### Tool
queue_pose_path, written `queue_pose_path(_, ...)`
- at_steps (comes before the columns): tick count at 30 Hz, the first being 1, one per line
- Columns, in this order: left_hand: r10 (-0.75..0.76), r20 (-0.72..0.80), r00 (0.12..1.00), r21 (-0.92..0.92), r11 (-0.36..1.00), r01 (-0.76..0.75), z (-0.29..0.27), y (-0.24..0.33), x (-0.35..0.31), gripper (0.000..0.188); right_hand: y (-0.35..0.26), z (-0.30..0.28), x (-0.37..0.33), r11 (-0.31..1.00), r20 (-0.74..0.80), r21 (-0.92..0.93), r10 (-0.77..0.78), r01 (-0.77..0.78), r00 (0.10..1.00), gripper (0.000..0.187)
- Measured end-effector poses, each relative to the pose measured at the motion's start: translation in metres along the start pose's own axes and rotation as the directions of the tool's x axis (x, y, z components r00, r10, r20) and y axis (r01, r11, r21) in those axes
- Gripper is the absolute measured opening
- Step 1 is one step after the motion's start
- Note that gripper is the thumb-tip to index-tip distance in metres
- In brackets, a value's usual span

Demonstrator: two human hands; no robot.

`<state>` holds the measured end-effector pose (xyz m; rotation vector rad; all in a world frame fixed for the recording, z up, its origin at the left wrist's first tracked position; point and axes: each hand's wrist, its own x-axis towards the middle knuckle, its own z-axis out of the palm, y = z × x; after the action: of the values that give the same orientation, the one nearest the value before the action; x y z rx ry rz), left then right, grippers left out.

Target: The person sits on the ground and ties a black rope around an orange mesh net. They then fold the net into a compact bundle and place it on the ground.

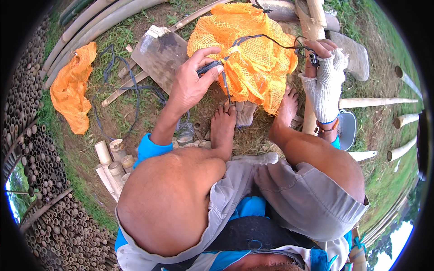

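Bunched on the ground in front of me is an orange mesh sack [257, 77]. A thin black strip [276, 39] runs over the gathered mesh from one hand to the other. My bare left hand [187, 86] pinches several folded strands of it between thumb and fingers, at the sack's left side; one end hangs down toward my left foot. To the right of the sack, my right hand [326, 81], in a white knit fingerless glove, is closed on the strip's other end. A small dark, shiny object [313, 58] shows at its fingers; its kind is unclear.
Another orange mesh sack [74, 88] lies at the left, near loose black strips [135, 90]. A flat board [160, 56] rests behind my left hand. Cut bamboo pieces [116, 165] stand by my left knee. A grey bucket [346, 130] and bamboo poles [377, 103] are at the right.
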<state>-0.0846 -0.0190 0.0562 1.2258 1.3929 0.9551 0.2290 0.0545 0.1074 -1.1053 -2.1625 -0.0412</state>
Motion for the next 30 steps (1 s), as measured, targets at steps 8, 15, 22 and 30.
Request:
queue_pose_path(8, 0.061, 0.043, 0.997, 0.049, 0.997, -0.063, 0.006, 0.010, -0.010, 0.022, -0.035, 0.083, -0.022, 0.791, 0.541, 0.479, 0.074, -0.380, 0.838, 0.035)
queue_pose_path(15, -0.034, -0.198, 0.980, 0.113, 0.992, 0.057, -0.030, -0.007, -0.023, 0.017, 0.004, 0.094, -0.045, 0.292, 0.545, 0.568, 0.567, -0.769, 0.618, 0.024)
queue_pose_path(22, -0.088, -0.158, 0.983, 0.171, 0.979, 0.115, -0.049, -0.011, -0.031, 0.023, -0.012, 0.061, -0.038, 0.523, 0.467, 0.454, 0.549, -0.721, 0.693, 0.036)
queue_pose_path(30, 0.108, 0.032, 0.994, 0.149, 0.983, -0.112, -0.003, 0.015, -0.025, 0.020, -0.051, 0.067, -0.018, 0.834, 0.568, 0.511, -0.145, -0.210, 0.810, 0.052)
